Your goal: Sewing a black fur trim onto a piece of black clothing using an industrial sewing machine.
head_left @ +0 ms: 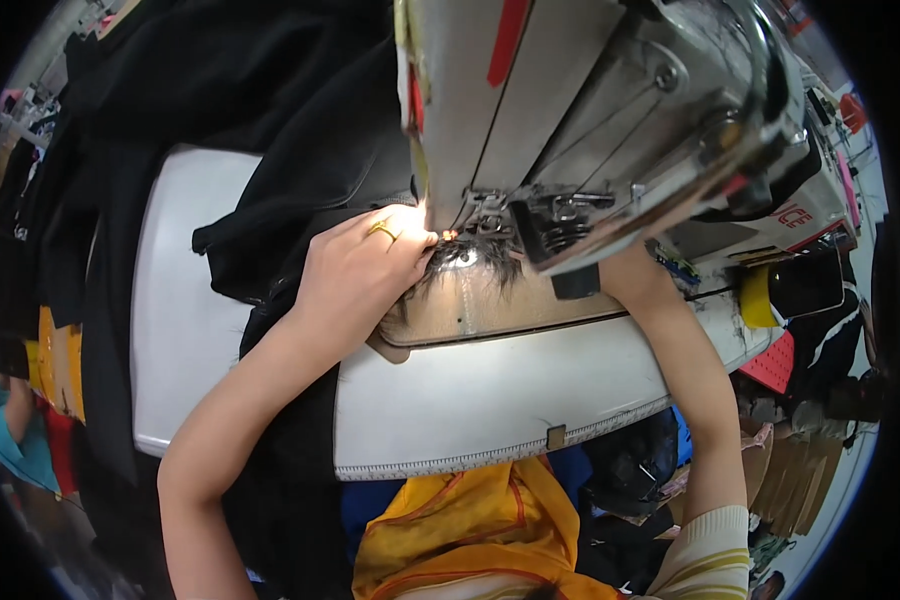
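A sewing machine (555,90) rises in front of me, its lamp shining on the needle area. My left hand (365,265), wearing a gold-coloured ring, is closed at the left of the presser foot (485,205). Its fingers pinch the edge of a black garment (300,180), by a strip of dark fur (490,262) lying under and before the foot. My right hand (625,275) reaches in from the right, behind the machine head. Its fingers are mostly hidden there, so their grip cannot be made out. The fur lies across the worn metal bed plate (515,310).
The white table (470,405) has a ruler strip along its near edge. More black cloth (110,300) hangs over its left side. A yellow-and-black object (770,295) stands at the right, near a red perforated piece (770,362). Another person's arm (18,410) shows at far left.
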Motion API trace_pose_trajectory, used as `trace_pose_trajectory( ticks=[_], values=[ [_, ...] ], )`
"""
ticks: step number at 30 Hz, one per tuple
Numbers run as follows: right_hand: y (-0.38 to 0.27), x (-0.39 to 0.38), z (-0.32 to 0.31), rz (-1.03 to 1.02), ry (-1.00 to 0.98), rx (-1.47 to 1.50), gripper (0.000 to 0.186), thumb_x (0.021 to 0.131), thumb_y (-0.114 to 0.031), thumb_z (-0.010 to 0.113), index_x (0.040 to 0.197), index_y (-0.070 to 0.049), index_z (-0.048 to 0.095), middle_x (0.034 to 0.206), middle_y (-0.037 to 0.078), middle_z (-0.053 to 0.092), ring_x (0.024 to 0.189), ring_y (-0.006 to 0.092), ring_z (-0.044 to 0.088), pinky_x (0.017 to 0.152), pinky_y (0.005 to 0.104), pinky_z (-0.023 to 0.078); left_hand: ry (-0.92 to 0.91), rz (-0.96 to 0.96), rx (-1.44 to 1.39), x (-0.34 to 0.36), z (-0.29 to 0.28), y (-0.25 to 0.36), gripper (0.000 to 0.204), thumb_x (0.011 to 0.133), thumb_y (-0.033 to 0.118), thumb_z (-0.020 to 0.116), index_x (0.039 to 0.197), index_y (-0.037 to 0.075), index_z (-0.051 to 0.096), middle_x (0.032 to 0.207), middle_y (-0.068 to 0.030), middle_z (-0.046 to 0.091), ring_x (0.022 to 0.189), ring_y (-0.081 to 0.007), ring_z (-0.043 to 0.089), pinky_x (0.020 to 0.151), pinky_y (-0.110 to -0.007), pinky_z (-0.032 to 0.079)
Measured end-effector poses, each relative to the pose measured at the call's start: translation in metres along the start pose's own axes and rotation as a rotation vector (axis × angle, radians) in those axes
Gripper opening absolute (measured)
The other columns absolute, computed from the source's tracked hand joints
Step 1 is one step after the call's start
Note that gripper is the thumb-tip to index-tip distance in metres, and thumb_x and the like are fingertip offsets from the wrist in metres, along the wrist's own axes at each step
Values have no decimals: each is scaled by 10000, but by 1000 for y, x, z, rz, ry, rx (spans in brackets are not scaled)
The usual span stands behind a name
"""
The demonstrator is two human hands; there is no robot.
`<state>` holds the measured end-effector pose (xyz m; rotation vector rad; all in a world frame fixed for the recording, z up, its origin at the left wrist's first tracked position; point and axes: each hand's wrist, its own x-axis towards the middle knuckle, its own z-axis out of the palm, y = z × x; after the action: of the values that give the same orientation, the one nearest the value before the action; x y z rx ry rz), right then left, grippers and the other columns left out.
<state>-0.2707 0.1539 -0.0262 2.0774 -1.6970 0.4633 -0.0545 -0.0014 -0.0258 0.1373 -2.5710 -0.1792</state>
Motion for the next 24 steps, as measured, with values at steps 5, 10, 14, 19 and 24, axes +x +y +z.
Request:
trace_pose_trajectory(
  ticks=[5,10,14,19,24],
  values=[
    [-4,-1,-8,55,-55,-154,38,666,-117,583,660,-138,551,649,15,524,690,191,600,544,323,461,23,81,37,7,2,-8,159,628,85,655,716,63,525,684,-63,524,721,-221,592,629,-302,502],
    [-5,-3,-9,48,-41,-116,77,699,-152,570,772,-172,585,718,-6,561,665,164,616,510,297,476,17,86,-63,4,1,-14,242,610,79,622,838,23,561,768,-69,572,759,-235,608,641,-308,514],
    [-8,4,-7,-18,59,-104,79,707,-145,565,780,-166,587,783,-3,584,764,162,616,650,302,483,-18,107,44,1,0,-19,172,614,62,610,763,35,528,766,-72,570,753,-238,608,631,-306,513],
    [-11,0,-5,6,-35,-180,32,691,-140,580,723,-144,580,740,6,577,760,173,608,643,316,475,35,122,28,5,-2,-14,148,620,67,604,758,37,560,796,-75,600,840,-231,624,746,-296,522],
    [-4,8,-7,-32,46,72,68,700,-117,564,750,-128,609,722,32,571,743,208,594,659,347,474,-3,208,93,3,-8,-16,154,671,88,602,817,41,611,844,-74,634,906,-227,624,822,-308,499]
  ],
)
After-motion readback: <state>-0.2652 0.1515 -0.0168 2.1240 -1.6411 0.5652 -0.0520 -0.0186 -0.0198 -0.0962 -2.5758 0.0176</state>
